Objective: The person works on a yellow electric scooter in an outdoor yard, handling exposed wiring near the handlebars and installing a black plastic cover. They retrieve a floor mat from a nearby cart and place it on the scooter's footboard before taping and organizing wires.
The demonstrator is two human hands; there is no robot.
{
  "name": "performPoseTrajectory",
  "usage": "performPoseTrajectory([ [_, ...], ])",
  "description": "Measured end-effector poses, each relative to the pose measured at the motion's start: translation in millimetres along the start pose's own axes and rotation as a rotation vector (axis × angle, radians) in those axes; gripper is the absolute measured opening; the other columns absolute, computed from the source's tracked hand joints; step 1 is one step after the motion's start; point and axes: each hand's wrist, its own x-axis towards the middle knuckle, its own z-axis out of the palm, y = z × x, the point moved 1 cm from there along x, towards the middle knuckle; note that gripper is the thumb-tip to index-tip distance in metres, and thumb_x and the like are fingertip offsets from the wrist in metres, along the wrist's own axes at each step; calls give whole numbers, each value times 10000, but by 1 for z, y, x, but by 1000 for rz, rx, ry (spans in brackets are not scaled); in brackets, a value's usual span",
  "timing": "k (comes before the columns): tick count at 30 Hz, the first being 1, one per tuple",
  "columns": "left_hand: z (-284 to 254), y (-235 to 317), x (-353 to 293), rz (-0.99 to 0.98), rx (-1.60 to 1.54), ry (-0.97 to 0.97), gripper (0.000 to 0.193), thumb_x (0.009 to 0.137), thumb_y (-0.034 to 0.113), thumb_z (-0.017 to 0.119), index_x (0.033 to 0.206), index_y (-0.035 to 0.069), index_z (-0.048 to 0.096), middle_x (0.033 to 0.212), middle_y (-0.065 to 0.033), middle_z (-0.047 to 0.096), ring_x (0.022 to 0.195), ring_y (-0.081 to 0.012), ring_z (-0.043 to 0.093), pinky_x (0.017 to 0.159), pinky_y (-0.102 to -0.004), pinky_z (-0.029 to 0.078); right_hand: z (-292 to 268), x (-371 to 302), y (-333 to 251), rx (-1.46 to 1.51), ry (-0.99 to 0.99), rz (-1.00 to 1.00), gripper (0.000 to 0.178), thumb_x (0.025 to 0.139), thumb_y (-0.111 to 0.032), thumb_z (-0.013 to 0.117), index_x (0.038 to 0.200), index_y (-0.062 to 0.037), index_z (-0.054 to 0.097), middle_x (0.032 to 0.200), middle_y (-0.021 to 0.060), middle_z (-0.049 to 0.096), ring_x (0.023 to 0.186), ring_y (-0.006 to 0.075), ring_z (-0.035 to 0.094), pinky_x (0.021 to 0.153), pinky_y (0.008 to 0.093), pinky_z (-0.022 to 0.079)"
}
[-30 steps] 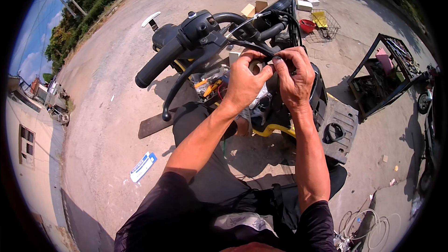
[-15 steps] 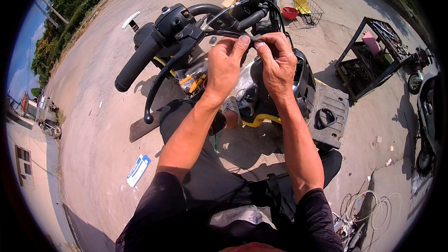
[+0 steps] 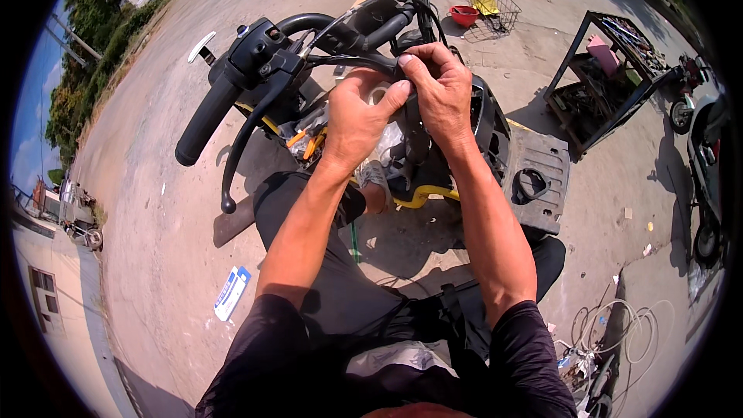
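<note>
My left hand (image 3: 354, 122) is closed in front of the scooter's handlebar, its fingers curled around what looks like a roll of tape (image 3: 378, 94); a pale ring shows between thumb and fingers. My right hand (image 3: 443, 97) pinches a black cable bundle (image 3: 379, 60) between thumb and forefinger, just above my left thumb. This bundle runs left to the brake lever (image 3: 246, 128) beside the black handlebar grip (image 3: 207, 120). Strips of tape on the bundle cannot be made out. Orange-handled tools (image 3: 313, 143) lie in the scooter's front, below and left of my left hand.
The scooter's grey footboard part (image 3: 538, 178) is at right, holding a black ring-shaped piece (image 3: 531, 185). Farther right stand a metal tool rack (image 3: 569, 70) and another scooter (image 3: 704, 162). A red bowl (image 3: 464, 17) and wire basket (image 3: 503, 11) lie beyond. A blue-white package (image 3: 231, 294) lies at left.
My thumbs have come apart: the left hand has dropped slightly, showing the pale ring, while the right still pinches the bundle. The view has shifted, so the scooter appears farther left.
</note>
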Motion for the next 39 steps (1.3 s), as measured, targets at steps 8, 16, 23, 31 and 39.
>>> performPoseTrajectory([
  [8,-8,0,3,-148,1,17,222,996,122,708,1133,-53,715,1028,-49,730,874,-85,644,797,-256,527,-2,12,-2,139,-127,171,220,930,-117,761,1041,72,739,937,94,774,863,123,720,790,279,584],
  [16,-3,8,4,-131,220,161,220,1004,141,698,1085,-61,727,927,-29,721,824,-74,610,763,-255,508,8,19,3,70,-82,203,201,917,-117,766,1005,64,762,890,72,768,810,108,691,743,265,558],
  [23,-10,-11,4,-98,61,173,281,952,92,755,1183,-49,678,1076,-92,753,970,-131,673,894,-291,530,10,24,-10,-167,-95,263,181,908,-131,781,971,39,783,836,36,749,741,72,616,673,254,511],
  [31,-10,-26,10,-63,-147,143,299,956,45,757,1223,-41,653,1131,-72,744,1020,-126,674,933,-282,529,14,26,-17,-360,-40,283,264,879,-126,796,1047,59,710,894,164,768,853,261,758,808,392,578],
  [39,-13,-24,9,-83,-158,139,317,961,56,774,1236,-39,645,1127,-64,738,1023,-119,667,917,-279,535,22,13,-11,-402,0,-107,143,886,-40,764,1004,40,749,993,154,677,857,312,717,779,419,561],
])
